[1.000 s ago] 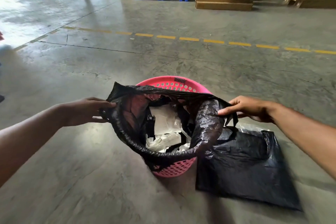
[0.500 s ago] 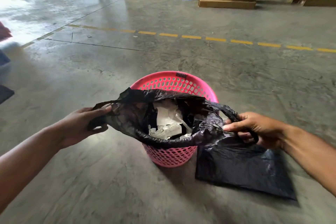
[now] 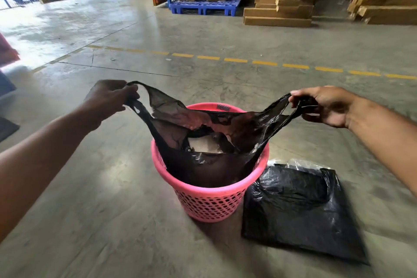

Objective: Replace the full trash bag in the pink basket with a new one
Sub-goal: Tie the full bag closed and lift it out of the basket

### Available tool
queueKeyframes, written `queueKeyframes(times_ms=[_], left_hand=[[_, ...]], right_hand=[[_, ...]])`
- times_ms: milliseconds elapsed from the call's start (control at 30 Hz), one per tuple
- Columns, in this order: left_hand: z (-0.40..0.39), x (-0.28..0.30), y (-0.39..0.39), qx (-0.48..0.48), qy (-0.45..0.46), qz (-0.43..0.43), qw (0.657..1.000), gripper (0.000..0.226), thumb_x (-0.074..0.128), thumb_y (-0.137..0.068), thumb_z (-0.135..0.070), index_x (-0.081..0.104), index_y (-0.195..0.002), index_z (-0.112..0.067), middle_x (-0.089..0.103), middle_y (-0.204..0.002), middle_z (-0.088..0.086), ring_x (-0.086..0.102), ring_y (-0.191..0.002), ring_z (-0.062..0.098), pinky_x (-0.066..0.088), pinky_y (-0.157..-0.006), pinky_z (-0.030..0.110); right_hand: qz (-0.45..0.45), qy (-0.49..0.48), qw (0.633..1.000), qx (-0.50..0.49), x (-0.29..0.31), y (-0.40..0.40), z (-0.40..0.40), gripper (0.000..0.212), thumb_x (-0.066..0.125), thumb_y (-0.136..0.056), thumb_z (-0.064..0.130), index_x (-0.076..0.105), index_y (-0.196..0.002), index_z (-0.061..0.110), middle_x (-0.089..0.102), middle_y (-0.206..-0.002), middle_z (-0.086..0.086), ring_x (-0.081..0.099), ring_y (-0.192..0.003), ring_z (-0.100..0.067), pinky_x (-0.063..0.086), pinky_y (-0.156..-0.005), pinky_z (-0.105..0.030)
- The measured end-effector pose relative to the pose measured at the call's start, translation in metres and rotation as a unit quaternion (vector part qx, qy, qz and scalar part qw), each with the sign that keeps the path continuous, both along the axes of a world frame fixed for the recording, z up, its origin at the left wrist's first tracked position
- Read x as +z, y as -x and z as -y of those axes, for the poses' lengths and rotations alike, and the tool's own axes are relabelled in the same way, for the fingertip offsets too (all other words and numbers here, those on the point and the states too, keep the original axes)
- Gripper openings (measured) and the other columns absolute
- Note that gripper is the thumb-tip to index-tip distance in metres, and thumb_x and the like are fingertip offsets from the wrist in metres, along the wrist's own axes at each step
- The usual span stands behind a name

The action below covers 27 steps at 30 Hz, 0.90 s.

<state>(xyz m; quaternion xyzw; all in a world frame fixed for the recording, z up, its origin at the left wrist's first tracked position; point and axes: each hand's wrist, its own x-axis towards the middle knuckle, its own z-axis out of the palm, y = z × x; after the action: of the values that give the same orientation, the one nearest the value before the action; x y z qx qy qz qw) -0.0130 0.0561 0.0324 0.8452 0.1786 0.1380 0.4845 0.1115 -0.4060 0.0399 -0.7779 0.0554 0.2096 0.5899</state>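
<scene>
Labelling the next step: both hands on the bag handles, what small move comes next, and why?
Probably lift straight up. The left hand and right hand each grip a stretched handle of the full black plastic trash bag, whose body sits inside the pink perforated plastic basket.

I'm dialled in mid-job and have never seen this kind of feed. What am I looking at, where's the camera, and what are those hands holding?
No machine here: a person works bare-handed, and the single camera sits on their head, looking forward and down. The left hand and right hand each grip one handle of the black trash bag, stretched up and apart while its body sits in the pink basket on a concrete warehouse floor. White paper waste shows inside. A flat pack of black bags lies on the floor to the basket's right.
</scene>
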Motion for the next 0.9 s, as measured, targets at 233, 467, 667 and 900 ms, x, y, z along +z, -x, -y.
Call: queueKeyframes(times_ms=[233,467,667,900], left_hand=[[0.033,0.03,-0.05,-0.063,0.316,0.001,0.947,0.016,0.065,-0.095,-0.032,0.069,-0.084,-0.021,0.066,-0.075,-0.006,0.064,-0.069,0.012,0.049,-0.067,0.027],[0.054,0.008,-0.063,-0.119,0.34,0.147,0.921,0.017,0.063,-0.093,-0.022,0.065,-0.076,-0.023,0.071,-0.106,0.01,0.066,-0.1,0.025,0.052,-0.081,0.03],[0.07,0.014,-0.061,-0.188,0.357,0.168,0.899,0.019,0.052,-0.097,-0.009,0.06,-0.081,-0.014,0.062,-0.094,0.014,0.073,-0.096,0.029,0.059,-0.074,0.028],[0.099,0.0,-0.066,-0.269,0.171,0.152,0.935,0.043,0.066,-0.084,-0.002,0.062,-0.125,-0.014,0.072,-0.091,0.015,0.072,-0.091,0.03,0.057,-0.073,0.029]], right_hand=[[0.073,-0.143,0.982,-0.099,0.001,-0.012,-0.055,0.014,0.075,-0.08,0.027,0.063,-0.073,0.023,0.066,-0.073,0.007,0.062,-0.066,-0.009,0.05,-0.061,-0.021],[0.098,-0.286,0.946,-0.117,-0.025,-0.005,-0.058,0.005,0.063,-0.09,0.021,0.064,-0.094,0.018,0.077,-0.089,-0.006,0.076,-0.081,-0.018,0.056,-0.075,-0.03],[0.111,-0.297,0.94,-0.127,-0.016,-0.013,-0.083,0.01,0.06,-0.094,0.019,0.061,-0.085,0.02,0.073,-0.085,-0.004,0.072,-0.079,-0.017,0.048,-0.073,-0.033],[0.167,-0.272,0.947,-0.048,-0.005,-0.01,-0.118,0.007,0.065,-0.092,0.018,0.065,-0.086,0.016,0.071,-0.083,-0.007,0.067,-0.072,-0.018,0.048,-0.065,-0.027]])
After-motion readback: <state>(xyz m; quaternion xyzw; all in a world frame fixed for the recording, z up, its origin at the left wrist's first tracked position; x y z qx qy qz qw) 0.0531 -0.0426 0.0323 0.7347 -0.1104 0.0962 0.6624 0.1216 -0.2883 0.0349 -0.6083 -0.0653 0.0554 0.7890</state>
